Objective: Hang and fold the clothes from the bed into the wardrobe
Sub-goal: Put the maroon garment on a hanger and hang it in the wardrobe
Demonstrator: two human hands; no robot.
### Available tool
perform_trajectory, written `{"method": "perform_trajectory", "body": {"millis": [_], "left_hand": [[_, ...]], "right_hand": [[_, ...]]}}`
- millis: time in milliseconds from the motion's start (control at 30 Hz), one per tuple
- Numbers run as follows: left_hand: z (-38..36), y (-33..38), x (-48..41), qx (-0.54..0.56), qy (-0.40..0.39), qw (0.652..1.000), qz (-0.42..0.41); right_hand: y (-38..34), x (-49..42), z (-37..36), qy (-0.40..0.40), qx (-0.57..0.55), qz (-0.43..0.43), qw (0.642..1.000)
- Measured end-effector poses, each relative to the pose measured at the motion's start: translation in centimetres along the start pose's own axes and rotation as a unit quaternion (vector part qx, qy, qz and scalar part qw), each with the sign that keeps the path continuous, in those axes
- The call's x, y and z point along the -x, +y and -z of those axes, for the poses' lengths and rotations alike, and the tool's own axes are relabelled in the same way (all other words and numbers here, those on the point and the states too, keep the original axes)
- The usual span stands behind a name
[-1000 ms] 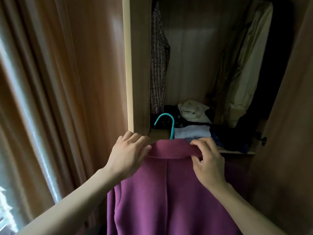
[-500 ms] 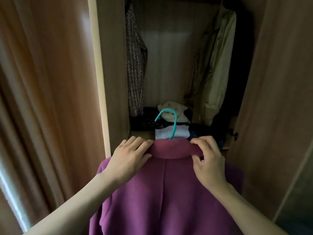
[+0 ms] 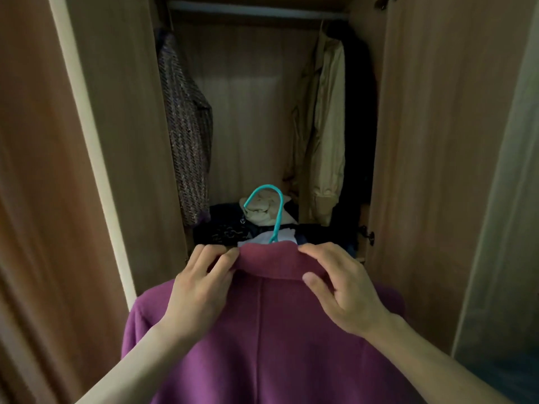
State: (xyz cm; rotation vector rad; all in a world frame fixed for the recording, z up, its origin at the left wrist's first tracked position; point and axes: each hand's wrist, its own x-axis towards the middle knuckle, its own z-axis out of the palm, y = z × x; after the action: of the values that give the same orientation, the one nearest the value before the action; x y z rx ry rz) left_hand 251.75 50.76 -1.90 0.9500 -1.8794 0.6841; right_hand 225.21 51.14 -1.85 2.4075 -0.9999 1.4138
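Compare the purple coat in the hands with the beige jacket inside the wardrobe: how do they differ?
The purple coat is held before the wardrobe, left hand and right hand gripping its collar; the beige jacket hangs inside, at the right. The coat's teal hanger hook is off the rail; the jacket hangs from under it. The coat looks thick and smooth, the jacket thin and creased. Both hang upright.

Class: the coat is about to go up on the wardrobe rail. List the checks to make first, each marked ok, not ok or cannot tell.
1. Coat on hanger: ok.
2. Left hand and right hand grip coat: ok.
3. Doors open: ok.
4. Gap on rail between tweed jacket and beige jacket: ok.
5. Hanger on rail: not ok, well below.
6. Coat front buttoned: cannot tell.
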Motion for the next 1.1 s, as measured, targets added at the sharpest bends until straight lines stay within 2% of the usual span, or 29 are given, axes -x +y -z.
{"method": "perform_trajectory", "body": {"millis": [167, 367, 533, 733, 933, 1100], "left_hand": [[-1.3, 1.2, -1.8, -0.005, 0.033, 0.999, -0.027], [-2.6, 2.6, -4.2, -0.070, 0.058, 0.988, -0.123], [-4.3, 3.8, -7.7, -0.089, 0.065, 0.985, -0.133], [-5.5, 5.0, -11.8, -0.105, 0.084, 0.982, -0.135], [-6.2, 4.6, -14.3, -0.120, 0.091, 0.975, -0.161], [-8.1, 3.0, -17.1, -0.123, 0.114, 0.975, -0.149]], "right_hand": [[1.1, -0.3, 1.7, 0.029, 0.002, -0.027, 0.999], [4.0, -0.3, 3.9, -0.009, 0.031, 0.005, 0.999], [6.5, -1.8, 5.5, 0.060, 0.085, 0.026, 0.994], [9.8, -4.7, 7.0, 0.148, 0.097, 0.068, 0.982], [12.0, -7.7, 7.6, 0.181, 0.100, 0.108, 0.972], [13.8, -11.4, 7.5, 0.195, 0.128, 0.118, 0.965]]}}
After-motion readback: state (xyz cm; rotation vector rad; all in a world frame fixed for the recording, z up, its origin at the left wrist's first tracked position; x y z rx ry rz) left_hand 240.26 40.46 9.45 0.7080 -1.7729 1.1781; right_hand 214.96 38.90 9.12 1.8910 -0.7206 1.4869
